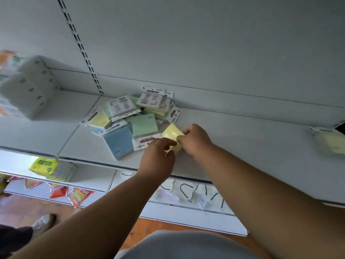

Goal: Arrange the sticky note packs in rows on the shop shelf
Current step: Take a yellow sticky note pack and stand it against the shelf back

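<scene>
Head view, looking down on a white metal shop shelf [242, 128]. We see both hands meeting on one pale yellow square sticky note pack [170, 134], which sits at the right edge of a loose heap of pastel sticky note packs [130, 116] near the back of the shelf. The right hand [196, 140] pinches the pack's right edge between curled fingers and thumb; the left hand [158, 156] closes its fingertips on the near corner. We judge the two-handed grip serves to draw this pack clear of the heap and square it before it is set down.

In the heap we can make out a blue square pack [117, 142] at the near left, and a green pack with a white "STICKY NOTE" header card [144, 128] just beside the yellow one, touching or nearly touching it. Several packs lie face down, their printed backs uppermost, and overlap at odd angles, so no row exists here yet.

Well apart, at the far right of the same shelf, lies a single pale yellow pack [330, 144], which we take as the possible start of a row. The open shelf between it and the heap is presumably where sorted packs will go.

At far left, a blurred white wrapped bundle [29, 86] stands on the neighbouring shelf bay.
</scene>
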A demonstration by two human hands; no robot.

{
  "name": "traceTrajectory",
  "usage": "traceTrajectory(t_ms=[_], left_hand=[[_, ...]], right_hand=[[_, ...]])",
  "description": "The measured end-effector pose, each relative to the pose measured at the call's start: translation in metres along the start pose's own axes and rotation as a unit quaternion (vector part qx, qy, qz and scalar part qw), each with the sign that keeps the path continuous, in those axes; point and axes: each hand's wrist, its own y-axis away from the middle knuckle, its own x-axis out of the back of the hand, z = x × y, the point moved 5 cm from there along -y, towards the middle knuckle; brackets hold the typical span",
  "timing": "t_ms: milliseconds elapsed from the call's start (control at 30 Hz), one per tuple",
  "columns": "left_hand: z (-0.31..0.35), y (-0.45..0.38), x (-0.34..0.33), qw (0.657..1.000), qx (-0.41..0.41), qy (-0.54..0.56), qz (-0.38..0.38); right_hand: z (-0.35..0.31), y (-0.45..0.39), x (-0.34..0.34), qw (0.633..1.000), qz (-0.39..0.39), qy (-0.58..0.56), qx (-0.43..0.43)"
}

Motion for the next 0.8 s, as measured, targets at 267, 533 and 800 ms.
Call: traceTrajectory(t_ms=[267, 533, 800], left_hand=[[0.058, -0.016, -0.048, 0.995, -0.022, 0.096, -0.018], [0.166, -0.009, -0.156, 0.980, -0.036, 0.170, -0.093], [0.266, -0.002, -0.280, 0.983, -0.075, 0.077, -0.151]], right_hand=[[0.053, 0.010, 0.092, 0.970, 0.082, -0.223, 0.055], [0.179, 0.008, 0.204, 0.875, 0.089, -0.434, -0.196], [0.254, -0.026, 0.354, 0.963, 0.232, -0.125, -0.056]])
